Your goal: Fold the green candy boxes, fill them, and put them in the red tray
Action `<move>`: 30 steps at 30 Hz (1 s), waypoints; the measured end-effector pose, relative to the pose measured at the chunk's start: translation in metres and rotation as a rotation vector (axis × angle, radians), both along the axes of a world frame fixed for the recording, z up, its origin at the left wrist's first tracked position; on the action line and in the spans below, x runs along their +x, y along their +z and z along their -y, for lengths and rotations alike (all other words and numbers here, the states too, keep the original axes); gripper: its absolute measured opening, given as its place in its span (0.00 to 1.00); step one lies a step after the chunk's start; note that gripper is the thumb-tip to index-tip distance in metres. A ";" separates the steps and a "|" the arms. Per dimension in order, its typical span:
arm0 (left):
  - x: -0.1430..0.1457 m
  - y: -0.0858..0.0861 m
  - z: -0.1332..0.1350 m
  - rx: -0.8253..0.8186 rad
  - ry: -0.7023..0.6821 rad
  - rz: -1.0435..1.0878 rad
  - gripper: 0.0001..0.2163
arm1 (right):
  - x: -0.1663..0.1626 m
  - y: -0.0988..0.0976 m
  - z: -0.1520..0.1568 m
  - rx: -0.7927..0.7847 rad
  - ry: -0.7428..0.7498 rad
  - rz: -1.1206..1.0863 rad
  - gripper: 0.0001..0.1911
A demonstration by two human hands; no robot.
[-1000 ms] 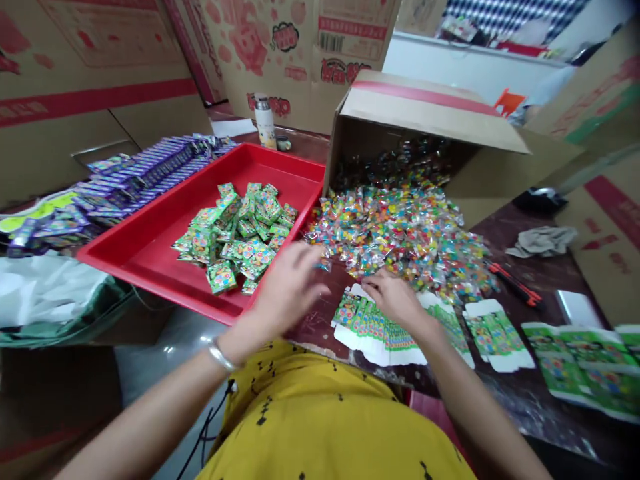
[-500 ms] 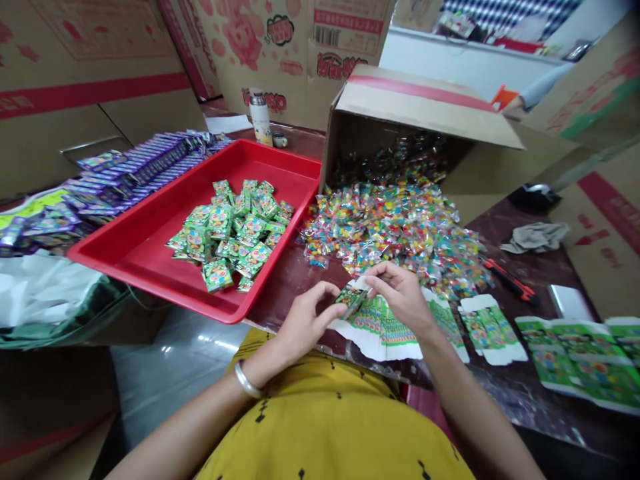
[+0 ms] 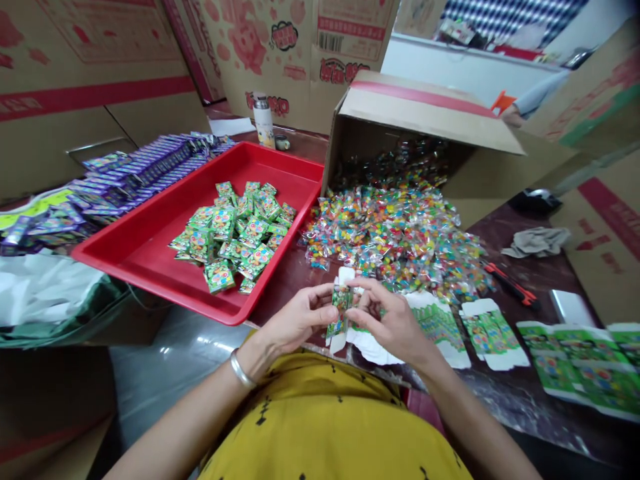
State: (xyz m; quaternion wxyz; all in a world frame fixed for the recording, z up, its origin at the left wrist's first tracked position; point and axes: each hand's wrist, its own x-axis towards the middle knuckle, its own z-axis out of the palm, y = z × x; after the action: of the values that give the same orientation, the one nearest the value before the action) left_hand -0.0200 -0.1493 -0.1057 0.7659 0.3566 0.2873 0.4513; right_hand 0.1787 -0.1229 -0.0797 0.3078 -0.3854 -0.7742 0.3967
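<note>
A small green candy box (image 3: pixel 341 308) stands upright between my hands, its white end flaps sticking out at top and bottom. My left hand (image 3: pixel 300 319) pinches it from the left, thumb on the front face. From the right, the thumb and forefinger of my right hand (image 3: pixel 393 321) close on its edge; the other fingers are curled. Beneath my right hand lies a fanned row of flat green cartons (image 3: pixel 440 327). Just beyond the hands spreads a heap of clear packets of coloured candies (image 3: pixel 390 233), spilling from a tipped cardboard box (image 3: pixel 415 107).
To the left, a red tray (image 3: pixel 135 257) holds a pile of filled-out green boxes (image 3: pixel 235 233). Purple boxes (image 3: pixel 145 167) are stacked behind it. A flask (image 3: pixel 263 123), a red-and-black cutter (image 3: pixel 513 285), a cloth (image 3: pixel 536 241) and more flat cartons (image 3: pixel 580 363) lie around. Another person's arm (image 3: pixel 537 97) shows behind.
The carton has turned from lying slanted to upright, with its flaps extending at both ends. My right hand has come down and left from the top flap to the carton's side.
</note>
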 end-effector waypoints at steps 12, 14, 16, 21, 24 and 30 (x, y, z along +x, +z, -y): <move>0.008 -0.004 0.004 0.071 0.346 -0.246 0.13 | -0.015 -0.013 -0.001 -0.196 -0.171 -0.300 0.15; 0.014 -0.008 0.005 0.061 0.448 -0.272 0.11 | -0.023 -0.024 0.005 -0.212 -0.214 -0.330 0.08; 0.019 -0.011 0.007 0.090 0.568 -0.301 0.12 | -0.030 -0.033 0.008 -0.203 -0.303 -0.367 0.09; 0.020 -0.011 0.012 0.246 0.701 -0.470 0.27 | -0.041 -0.046 0.008 -0.082 -0.394 -0.450 0.18; 0.013 -0.011 0.013 0.283 0.563 -0.568 0.23 | -0.040 -0.050 0.006 0.049 -0.421 -0.361 0.18; 0.004 -0.009 0.015 0.325 0.332 -0.541 0.14 | -0.033 -0.050 0.000 0.224 -0.319 -0.189 0.05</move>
State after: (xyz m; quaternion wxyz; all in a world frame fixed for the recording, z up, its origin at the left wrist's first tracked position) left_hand -0.0159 -0.1639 -0.1149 0.5117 0.5288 0.4584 0.4985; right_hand 0.1458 -0.1232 -0.1292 0.4787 -0.4276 -0.7104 0.2886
